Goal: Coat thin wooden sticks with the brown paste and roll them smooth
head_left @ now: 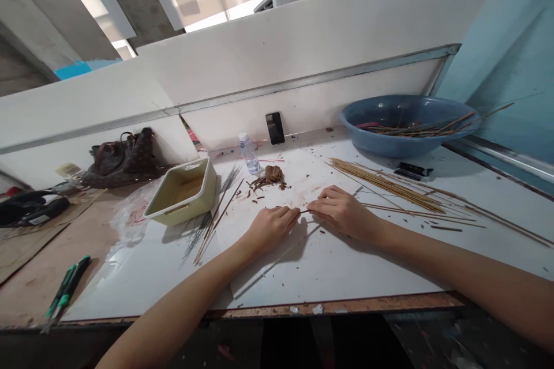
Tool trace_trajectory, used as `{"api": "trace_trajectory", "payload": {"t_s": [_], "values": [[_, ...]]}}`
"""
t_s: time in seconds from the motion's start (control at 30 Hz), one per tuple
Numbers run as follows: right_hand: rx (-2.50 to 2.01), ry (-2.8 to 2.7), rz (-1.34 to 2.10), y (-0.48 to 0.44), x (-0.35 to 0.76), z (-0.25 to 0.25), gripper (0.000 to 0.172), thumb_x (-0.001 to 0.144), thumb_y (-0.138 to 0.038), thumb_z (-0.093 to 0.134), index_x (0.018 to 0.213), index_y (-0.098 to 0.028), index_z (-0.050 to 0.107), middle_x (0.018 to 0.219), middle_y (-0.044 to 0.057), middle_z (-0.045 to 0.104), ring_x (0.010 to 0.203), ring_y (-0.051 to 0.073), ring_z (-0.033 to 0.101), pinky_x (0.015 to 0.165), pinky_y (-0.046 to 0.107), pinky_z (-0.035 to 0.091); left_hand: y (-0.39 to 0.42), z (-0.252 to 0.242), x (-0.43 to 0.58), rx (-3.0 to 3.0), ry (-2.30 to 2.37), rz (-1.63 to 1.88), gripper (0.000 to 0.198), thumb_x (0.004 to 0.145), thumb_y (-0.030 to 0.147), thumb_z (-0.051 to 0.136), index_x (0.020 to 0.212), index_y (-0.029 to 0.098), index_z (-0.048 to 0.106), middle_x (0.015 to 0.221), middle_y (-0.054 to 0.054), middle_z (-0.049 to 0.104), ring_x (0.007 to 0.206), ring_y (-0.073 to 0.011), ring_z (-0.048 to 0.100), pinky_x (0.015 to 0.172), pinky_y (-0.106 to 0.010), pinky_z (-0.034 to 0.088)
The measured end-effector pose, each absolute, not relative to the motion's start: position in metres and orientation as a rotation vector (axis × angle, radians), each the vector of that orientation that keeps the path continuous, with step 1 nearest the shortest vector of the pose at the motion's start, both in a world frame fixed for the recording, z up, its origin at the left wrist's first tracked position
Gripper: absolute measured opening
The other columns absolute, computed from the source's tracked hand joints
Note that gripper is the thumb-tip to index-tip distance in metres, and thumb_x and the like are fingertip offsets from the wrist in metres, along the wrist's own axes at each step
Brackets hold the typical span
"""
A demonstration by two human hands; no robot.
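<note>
In the head view, red print on the plastic bag [134, 213] is too blurred to read. A thin, dark brown stick [304, 211] runs left to right at the white tabletop [346, 277], pinched between the closely bunched fingers of the left hand [273, 226] and right hand [341, 213].

At the left of the frame, you have a dark brown handbag [123, 161] in front of the white partition [259, 63], with a clear plastic bag [134, 216] crumpled lower down and a black rounded object [34, 207] bearing a white label at the far left edge. In the lower left lies your green-and-black-handled tool [69, 285]. Near the middle, you see a clear bottle [248, 153] with a white cap and a dark-screened phone [274, 128] propped against the partition. A light blue wall [519, 63] fills your upper right.
</note>
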State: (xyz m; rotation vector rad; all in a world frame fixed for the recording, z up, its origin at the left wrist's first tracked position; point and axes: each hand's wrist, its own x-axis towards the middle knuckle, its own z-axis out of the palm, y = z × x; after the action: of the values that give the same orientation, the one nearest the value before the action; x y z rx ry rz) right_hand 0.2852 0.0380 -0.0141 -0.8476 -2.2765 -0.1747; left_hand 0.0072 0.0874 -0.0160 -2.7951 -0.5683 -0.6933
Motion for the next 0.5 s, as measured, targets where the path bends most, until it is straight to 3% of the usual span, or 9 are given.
{"api": "trace_trajectory", "payload": {"t_s": [0.13, 0.33, 0.5], "values": [[-0.854, -2.283, -0.174, 0.0386, 0.2849, -0.0134, 0.023, 0.115, -0.023, 0.058, 0.117, -0.019, 0.080, 0.094, 0.008, 0.083, 0.091, 0.027, 0.067, 0.089, 0.044, 0.054, 0.0875, -0.0153, 0.0071, -2.810, -0.580, -0.672, 0.023, 0.115, 0.022, 0.051, 0.117, 0.019, 0.075, 0.089, -0.006, 0.079, 0.076, -0.0193, 0.077, 0.063, -0.029, 0.062], [-0.842, -2.298, -0.198, 0.0404, 0.2844, -0.0124, 0.023, 0.112, -0.024, 0.064, 0.130, -0.019, 0.077, 0.111, 0.011, 0.085, 0.100, 0.029, 0.071, 0.095, 0.049, 0.055, 0.0893, -0.0155, 0.0065, -2.797, -0.566, -0.690, 0.022, 0.113, 0.021, 0.053, 0.117, 0.020, 0.075, 0.088, -0.006, 0.078, 0.075, -0.0188, 0.077, 0.063, -0.028, 0.062], [-0.854, -2.270, -0.156, 0.0409, 0.2858, -0.0146, 0.020, 0.114, -0.022, 0.059, 0.118, -0.021, 0.079, 0.096, 0.008, 0.084, 0.093, 0.027, 0.068, 0.092, 0.047, 0.055, 0.0892, -0.0163, 0.0062, -2.795, -0.585, -0.691, 0.022, 0.113, 0.021, 0.053, 0.115, 0.021, 0.074, 0.087, -0.005, 0.077, 0.073, -0.0186, 0.076, 0.061, -0.028, 0.060]]}}
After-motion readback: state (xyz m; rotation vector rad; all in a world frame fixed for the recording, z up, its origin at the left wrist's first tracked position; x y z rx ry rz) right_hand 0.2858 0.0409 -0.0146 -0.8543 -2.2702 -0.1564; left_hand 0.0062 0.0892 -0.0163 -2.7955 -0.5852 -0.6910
